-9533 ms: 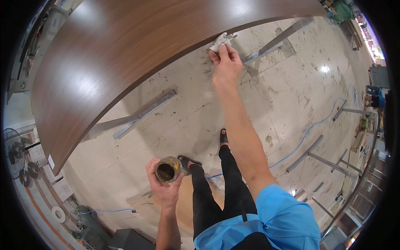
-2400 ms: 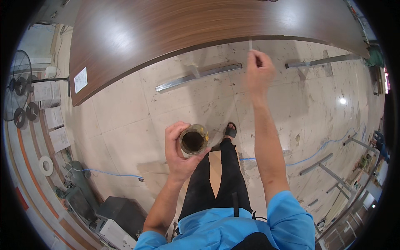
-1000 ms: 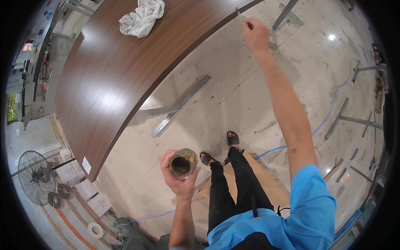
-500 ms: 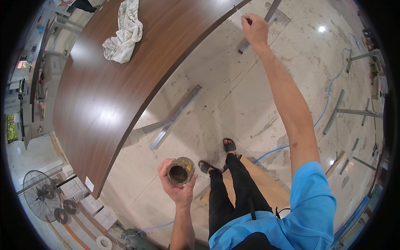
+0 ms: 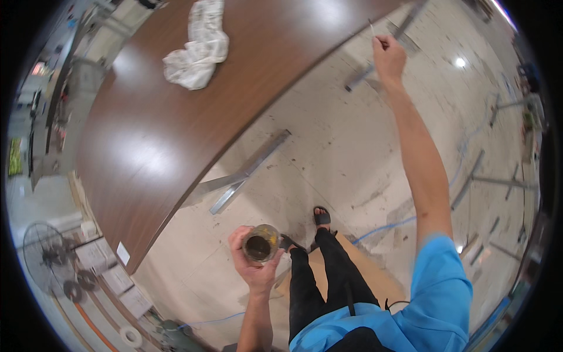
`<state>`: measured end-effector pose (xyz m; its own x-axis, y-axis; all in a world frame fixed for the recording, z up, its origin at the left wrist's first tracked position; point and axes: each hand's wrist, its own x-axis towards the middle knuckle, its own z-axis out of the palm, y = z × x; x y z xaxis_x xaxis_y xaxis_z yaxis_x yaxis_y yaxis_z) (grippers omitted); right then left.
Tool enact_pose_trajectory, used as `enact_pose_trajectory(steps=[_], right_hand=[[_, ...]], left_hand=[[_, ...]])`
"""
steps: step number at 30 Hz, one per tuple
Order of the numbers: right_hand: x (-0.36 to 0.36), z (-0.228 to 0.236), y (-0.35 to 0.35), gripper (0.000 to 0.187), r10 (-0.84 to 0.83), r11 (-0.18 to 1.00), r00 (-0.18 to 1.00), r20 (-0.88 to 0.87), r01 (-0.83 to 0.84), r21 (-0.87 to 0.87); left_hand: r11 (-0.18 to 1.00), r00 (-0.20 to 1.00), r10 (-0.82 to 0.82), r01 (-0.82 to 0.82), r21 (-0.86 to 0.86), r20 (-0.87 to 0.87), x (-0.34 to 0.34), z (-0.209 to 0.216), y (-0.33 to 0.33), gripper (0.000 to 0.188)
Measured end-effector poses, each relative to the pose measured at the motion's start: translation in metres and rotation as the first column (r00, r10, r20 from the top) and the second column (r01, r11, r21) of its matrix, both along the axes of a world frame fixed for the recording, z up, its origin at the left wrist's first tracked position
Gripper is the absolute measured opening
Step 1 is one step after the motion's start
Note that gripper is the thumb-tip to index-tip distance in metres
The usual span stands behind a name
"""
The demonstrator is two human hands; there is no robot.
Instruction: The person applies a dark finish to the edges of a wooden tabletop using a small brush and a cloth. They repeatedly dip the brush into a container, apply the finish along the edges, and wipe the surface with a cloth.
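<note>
My left hand (image 5: pixel 253 261) is wrapped round a glass jar (image 5: pixel 273 236) and holds it in front of me. Dark liquid shows inside the jar, and yellow smears mark its side. With arm stretched far out, my right hand (image 5: pixel 389 58) pinches a thin stick (image 5: pixel 371 27) whose end points at the edge of the brown wooden tabletop (image 5: pixel 193 135). What the stick's tip is like is too small to tell. A crumpled white cloth (image 5: pixel 202 50) lies on the tabletop, away from both hands.
Metal legs (image 5: pixel 249 170) show below the tabletop's edge. A blue hose (image 5: pixel 381 227) runs over the floor behind my legs, near a brown cardboard sheet (image 5: pixel 375 267). A fan (image 5: pixel 44 258), cartons (image 5: pixel 97 256) and a roll of tape (image 5: pixel 131 337) are at the lower left.
My view has shifted, so the table and cloth sit further right. My right hand still pinches the stick along the table's edge; my left hand keeps its hold on the jar.
</note>
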<state>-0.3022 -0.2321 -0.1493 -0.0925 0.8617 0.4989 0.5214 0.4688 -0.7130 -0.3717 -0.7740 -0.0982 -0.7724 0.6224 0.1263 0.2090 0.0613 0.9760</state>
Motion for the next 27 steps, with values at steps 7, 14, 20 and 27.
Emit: enact_pose_trajectory(steps=[7,14,20,27], right_hand=[[-0.195,0.085,-0.118,0.006,0.670,0.664,0.572,0.474,-0.747,-0.036],[-0.186,-0.033,-0.160,0.002,0.683,0.707,0.601,0.416,-0.687,-0.167],[-0.080,0.082,-0.034,0.009,0.051,0.986,0.998,-0.048,-0.042,0.164],[0.087,-0.003,0.145,0.019,-0.115,0.931,0.978,0.173,0.045,0.362]], left_hand=[[0.996,0.994,0.092,-0.093,0.018,0.052,0.028,0.006,-0.036,0.072],[0.994,0.995,0.004,0.007,-0.107,0.096,0.071,0.016,-0.055,0.077],[0.993,0.991,0.075,-0.064,-0.098,0.108,0.018,0.008,-0.054,0.077],[0.995,0.988,-0.007,0.022,-0.093,0.157,0.029,0.010,-0.046,0.077]])
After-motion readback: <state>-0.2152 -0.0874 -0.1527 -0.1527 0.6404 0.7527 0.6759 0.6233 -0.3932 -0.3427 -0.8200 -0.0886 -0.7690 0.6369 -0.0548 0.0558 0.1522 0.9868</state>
